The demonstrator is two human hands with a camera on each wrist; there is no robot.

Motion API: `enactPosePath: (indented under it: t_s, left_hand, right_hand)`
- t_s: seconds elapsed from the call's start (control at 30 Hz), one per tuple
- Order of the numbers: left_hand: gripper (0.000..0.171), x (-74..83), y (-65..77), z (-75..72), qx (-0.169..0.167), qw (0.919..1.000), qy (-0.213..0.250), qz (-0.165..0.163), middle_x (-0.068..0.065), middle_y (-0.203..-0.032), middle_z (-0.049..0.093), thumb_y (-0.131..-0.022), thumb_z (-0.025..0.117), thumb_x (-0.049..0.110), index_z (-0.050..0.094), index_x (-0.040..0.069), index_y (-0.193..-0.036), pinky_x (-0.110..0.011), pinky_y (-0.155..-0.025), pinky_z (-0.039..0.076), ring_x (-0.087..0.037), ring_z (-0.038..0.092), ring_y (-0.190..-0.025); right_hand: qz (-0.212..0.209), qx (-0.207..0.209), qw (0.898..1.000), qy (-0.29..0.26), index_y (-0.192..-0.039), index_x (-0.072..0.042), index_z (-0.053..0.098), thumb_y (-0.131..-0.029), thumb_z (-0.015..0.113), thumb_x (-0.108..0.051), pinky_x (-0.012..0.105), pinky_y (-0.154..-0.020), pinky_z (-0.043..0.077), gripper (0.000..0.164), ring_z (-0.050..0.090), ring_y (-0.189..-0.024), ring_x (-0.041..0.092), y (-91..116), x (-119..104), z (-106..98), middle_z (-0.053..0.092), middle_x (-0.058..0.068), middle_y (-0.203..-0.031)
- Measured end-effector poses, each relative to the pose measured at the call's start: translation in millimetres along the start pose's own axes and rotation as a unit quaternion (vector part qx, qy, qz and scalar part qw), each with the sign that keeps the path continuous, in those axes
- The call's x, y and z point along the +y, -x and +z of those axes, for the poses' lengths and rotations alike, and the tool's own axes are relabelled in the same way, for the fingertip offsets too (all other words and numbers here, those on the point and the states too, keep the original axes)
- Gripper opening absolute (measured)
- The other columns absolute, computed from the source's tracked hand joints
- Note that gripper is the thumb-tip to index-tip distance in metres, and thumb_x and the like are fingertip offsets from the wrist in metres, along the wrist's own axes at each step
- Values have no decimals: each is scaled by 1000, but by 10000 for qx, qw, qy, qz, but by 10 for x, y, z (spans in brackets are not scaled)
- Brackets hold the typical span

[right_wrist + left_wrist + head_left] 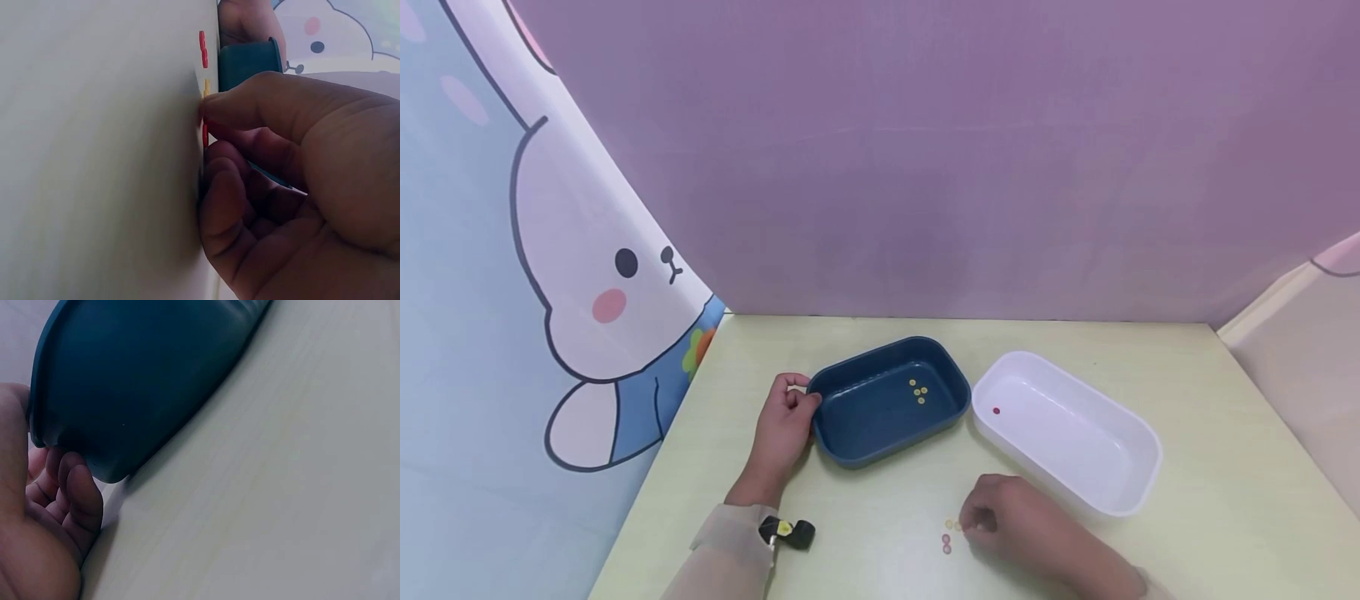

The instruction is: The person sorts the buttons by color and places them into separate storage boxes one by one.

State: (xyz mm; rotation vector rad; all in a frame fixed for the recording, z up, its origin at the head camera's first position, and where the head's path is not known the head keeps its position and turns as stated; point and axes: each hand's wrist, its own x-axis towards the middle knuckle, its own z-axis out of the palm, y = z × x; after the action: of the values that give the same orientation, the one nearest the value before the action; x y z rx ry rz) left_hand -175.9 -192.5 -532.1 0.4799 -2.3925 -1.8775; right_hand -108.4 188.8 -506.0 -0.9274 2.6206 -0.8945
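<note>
In the head view my left hand (782,429) grips the left end of a dark blue rectangular dish (857,425), thumb at the rim and fingers curled against the outside. Several small yellow button-like discs (917,392) lie inside it, toward the right. My right hand (1022,521) is down at the tabletop with curled fingers; the right wrist view shows a small red disc (205,135) at the thumb and fingertips, seemingly pinched, partly hidden. Beside the fingertips lie yellow discs (949,524) and two red discs (946,544). One red disc (996,411) is in the white dish (1075,433).
The white dish stands slantwise right of the blue one, their near corners almost touching. Behind the pale table (865,533) rises a purple wall covering (925,167); a cartoon-printed cloth (587,333) hangs at the left. A black strap (793,533) circles the left wrist.
</note>
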Motion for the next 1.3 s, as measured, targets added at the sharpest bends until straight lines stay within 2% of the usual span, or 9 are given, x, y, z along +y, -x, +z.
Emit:
enactPosePath:
  t_s: [0.17, 0.47, 0.9, 1.17, 1.3]
  left_hand:
    - [27, -4, -2, 4, -15, 10000, 3, 10, -5, -88, 54, -111, 63, 27, 53, 23, -136, -32, -66, 53, -29, 58, -73]
    - [27, -26, -17, 17, 15, 10000, -61, -41, -5, -89, 55, -111, 63, 28, 53, 24, -136, -32, -67, 54, -29, 59, -74]
    - [26, -42, 3, 5, -35, 10000, -82, 5, -4, -86, 54, -111, 63, 28, 54, 23, -135, -32, -66, 52, -28, 57, -73]
    - [26, -24, -3, -1, -19, 10000, -41, 3, -4, -87, 54, -111, 63, 29, 54, 24, -135, -32, -66, 51, -28, 57, -73]
    - [27, -15, -10, 4, -2, 10000, 8, -4, -4, -86, 55, -111, 63, 28, 54, 23, -135, -32, -66, 52, -29, 58, -73]
  right_hand:
    - [81, 59, 9999, 90, -92, -33, 80, -93, 81, -7, 24, -80, 58, 26, 60, -85, -8, -9, 52, 29, 66, -26, -90]
    - [346, 141, 9993, 3, -94, -33, 79, -101, 81, -22, 27, -85, 61, 13, 62, -87, -9, -42, 108, 34, 68, -26, -89]
    - [742, 77, 9948, -698, -93, -36, 80, -102, 81, -27, 23, -78, 54, 13, 61, -81, -5, -28, 113, 6, 69, -25, -84]
    - [1106, 342, 9858, -1218, -90, -36, 81, -100, 81, -26, 22, -73, 51, 14, 63, -78, 0, -45, 8, -207, 74, -18, -83]
    - [1336, 481, 9757, -1670, -96, -24, 84, -101, 77, -19, 25, -67, 53, 10, 63, -73, 7, -48, -35, -343, 74, -6, -80]
